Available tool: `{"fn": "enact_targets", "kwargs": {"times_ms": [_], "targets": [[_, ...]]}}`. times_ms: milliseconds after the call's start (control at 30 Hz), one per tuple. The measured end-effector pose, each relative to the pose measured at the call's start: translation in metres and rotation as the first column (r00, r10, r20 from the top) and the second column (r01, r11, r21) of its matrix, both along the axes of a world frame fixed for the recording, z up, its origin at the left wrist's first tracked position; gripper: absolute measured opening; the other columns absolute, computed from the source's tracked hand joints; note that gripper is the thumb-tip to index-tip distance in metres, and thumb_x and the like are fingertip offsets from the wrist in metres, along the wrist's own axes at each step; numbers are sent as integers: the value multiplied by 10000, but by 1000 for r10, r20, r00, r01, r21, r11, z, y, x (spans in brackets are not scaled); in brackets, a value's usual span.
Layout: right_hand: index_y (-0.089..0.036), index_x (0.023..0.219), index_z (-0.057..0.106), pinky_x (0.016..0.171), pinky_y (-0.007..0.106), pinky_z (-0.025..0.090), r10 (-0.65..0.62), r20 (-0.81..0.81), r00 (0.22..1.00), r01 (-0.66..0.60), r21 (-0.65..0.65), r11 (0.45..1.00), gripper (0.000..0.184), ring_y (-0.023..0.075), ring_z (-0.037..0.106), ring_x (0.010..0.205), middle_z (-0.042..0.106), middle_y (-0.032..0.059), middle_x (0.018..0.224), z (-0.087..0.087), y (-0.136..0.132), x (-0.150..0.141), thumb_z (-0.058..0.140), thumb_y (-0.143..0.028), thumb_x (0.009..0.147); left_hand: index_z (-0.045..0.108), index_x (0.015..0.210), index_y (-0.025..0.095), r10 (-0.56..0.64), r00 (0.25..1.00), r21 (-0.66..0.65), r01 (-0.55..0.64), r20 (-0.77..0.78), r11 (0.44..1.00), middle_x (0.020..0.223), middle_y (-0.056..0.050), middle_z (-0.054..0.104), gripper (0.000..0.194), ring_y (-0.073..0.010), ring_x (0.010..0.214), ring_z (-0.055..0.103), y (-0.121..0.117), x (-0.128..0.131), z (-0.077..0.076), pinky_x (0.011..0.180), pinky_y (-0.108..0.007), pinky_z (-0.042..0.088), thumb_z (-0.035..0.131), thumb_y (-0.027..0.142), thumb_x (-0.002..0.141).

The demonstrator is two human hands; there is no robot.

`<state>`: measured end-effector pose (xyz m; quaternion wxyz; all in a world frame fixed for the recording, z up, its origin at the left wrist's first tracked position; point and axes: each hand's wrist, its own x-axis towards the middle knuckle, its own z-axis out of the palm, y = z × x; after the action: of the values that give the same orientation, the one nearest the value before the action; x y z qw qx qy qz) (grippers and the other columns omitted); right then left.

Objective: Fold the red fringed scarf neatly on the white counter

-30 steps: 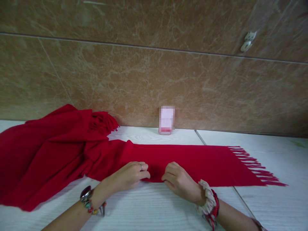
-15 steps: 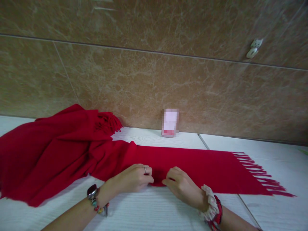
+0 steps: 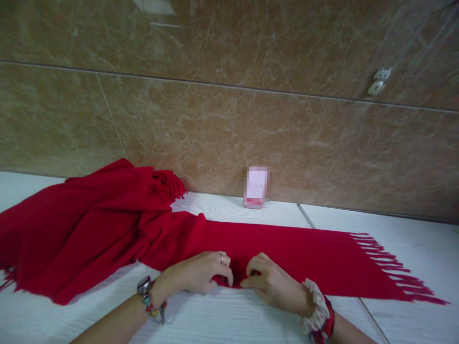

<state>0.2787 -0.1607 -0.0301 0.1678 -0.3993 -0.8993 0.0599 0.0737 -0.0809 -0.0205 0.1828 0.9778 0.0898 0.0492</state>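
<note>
Left hand point(image 3: 206, 270) and right hand point(image 3: 268, 281) have been brought slightly closer together at the near edge of the red scarf point(image 3: 301, 258), in front of the pink box point(image 3: 256, 184); whether cloth is clamped cannot be told. Right of the box, cloth is laid flat; farther left, it is bunched.

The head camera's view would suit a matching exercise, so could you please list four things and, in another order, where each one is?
Things
1. fringed red scarf
2. silver-coloured ring
3. cream scrunchie
4. white cat-shaped ornament

Places
A. on the brown tiled wall
B. around the wrist of the right hand
C. on the white surface
D. on a finger of the left hand

Pairs: 1-C, 2-D, 3-B, 4-A
</note>
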Motion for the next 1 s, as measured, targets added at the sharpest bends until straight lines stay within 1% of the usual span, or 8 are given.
{"fn": "enact_targets", "kwargs": {"times_ms": [133, 233, 367, 467, 533, 633, 800, 1000], "targets": [[-244, 930, 655, 761, 272, 368, 44, -55, 997, -55, -212, 976, 251, 122, 496, 805, 545, 17, 849, 12, 1, 7, 550, -121, 738, 626, 928, 245, -24, 1000, -131, 23, -6, 991, 798, 17, 553, 358, -117, 753, 514, 0, -5, 11, 752, -206, 401, 540, 50, 641], [-220, 873, 674, 779, 280, 380, 51, -113, 992, -81, -274, 958, 176, 120, 515, 791, 565, 18, 830, 15, 2, 11, 557, -167, 753, 653, 898, 242, -25, 1000, -176, 25, 4, 984, 792, 8, 591, 274, -119, 744, 539, 1, -5, 15, 751, -214, 409, 533, 105, 693], [-198, 903, 650, 785, 298, 413, -124, -204, 971, 80, -211, 974, 190, 139, 527, 820, 588, 42, 856, 11, 4, 12, 484, -204, 810, 644, 921, 208, 69, 996, -158, -59, 62, 986, 805, -11, 629, 266, -110, 739, 562, 3, 0, 9, 733, -212, 416, 411, 144, 809], [-209, 1079, 570, 869, 352, 393, -241, -168, 956, 224, -111, 968, 287, 179, 486, 984, 560, 82, 1034, 6, 5, 9, 500, -236, 802, 590, 1020, 206, 208, 972, -17, -207, 106, 978, 957, -34, 612, 274, -137, 866, 549, 4, 4, -3, 817, -267, 394, 402, 175, 823], [-234, 1119, 546, 940, 395, 335, -245, -78, 966, 240, -72, 968, 330, 195, 443, 1070, 531, 83, 1121, 2, 4, 6, 514, -238, 791, 462, 1184, 203, 294, 951, 92, -302, 94, 949, 1166, -71, 522, 380, -189, 1060, 465, 4, 5, -10, 913, -341, 334, 454, 251, 807], [-251, 1191, 485, 1001, 459, 233, -236, 48, 971, 239, -96, 966, 391, 211, 365, 1170, 473, 76, 1233, -2, 3, 2, 493, -267, 801, 221, 1324, 156, 337, 941, 169, -327, -35, 930, 1382, -135, 257, 677, -247, 1264, 203, 3, 6, -16, 996, -422, 215, 490, 427, 765], [-147, 1342, 230, 991, 573, 125, -280, 179, 943, 315, -218, 924, 677, 288, 125, 1281, 236, 129, 1392, -2, 1, 5, 434, -480, 788, 152, 1343, 124, 341, 921, 163, -313, -187, 936, 1416, -157, 112, 850, -268, 1293, 60, 2, 6, -14, 1021, -444, 144, 525, 524, 692], [-64, 1347, 165, 1013, 538, 83, -306, 200, 931, 356, -315, 880, 887, 284, 61, 1289, 134, 159, 1407, 2, 2, 13, 473, -592, 704, 97, 1351, 109, 313, 921, 88, -301, -233, 950, 1418, -167, 36, 972, -282, 1291, -6, 5, 4, -11, 1029, -463, 102, 558, 574, 633]]}}
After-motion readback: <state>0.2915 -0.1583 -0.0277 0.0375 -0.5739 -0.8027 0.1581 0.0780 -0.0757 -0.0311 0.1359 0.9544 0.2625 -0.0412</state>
